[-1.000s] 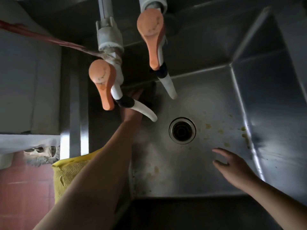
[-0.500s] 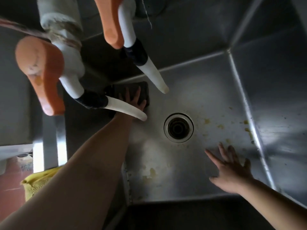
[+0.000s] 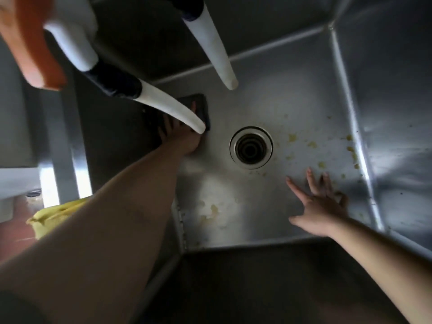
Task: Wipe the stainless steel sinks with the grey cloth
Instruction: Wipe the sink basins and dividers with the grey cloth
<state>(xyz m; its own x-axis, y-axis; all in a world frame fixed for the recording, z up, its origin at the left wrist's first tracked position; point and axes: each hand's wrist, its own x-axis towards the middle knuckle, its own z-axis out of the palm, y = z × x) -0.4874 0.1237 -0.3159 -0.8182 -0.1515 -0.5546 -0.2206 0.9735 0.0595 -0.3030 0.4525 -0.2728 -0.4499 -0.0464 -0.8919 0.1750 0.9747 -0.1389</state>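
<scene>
Cloth [image 3: 201, 108] sits flat under the left hand [image 3: 184, 139], fingers [image 3: 167, 123] spread pressing it, yellow gunk [image 3: 313, 144] off past the drain [image 3: 251, 148], nearer the open right hand [image 3: 320, 206].

Sink [image 3: 292, 66]: fills the centre and right of the view; its floor lies below the camera.
Drain [image 3: 251, 148]: in the middle of the sink floor.
Cloth [image 3: 201, 108]: on the sink floor at its far left corner, left of the drain.
Left hand [image 3: 181, 139]: on the cloth, pressing it to the floor, partly hidden by the left spout.
Right hand [image 3: 320, 204]: fingers spread flat on the sink floor, right of and nearer than the drain.
Left spout [image 3: 173, 111]: above the cloth, tip just left of the drain.
Right spout [image 3: 217, 54]: behind the drain, above the far floor edge.
Food scraps [image 3: 311, 144]: scattered on the floor between the drain and the right wall.
Rag [image 3: 56, 211]: outside the sink, at its left, beside the left forearm.
</scene>
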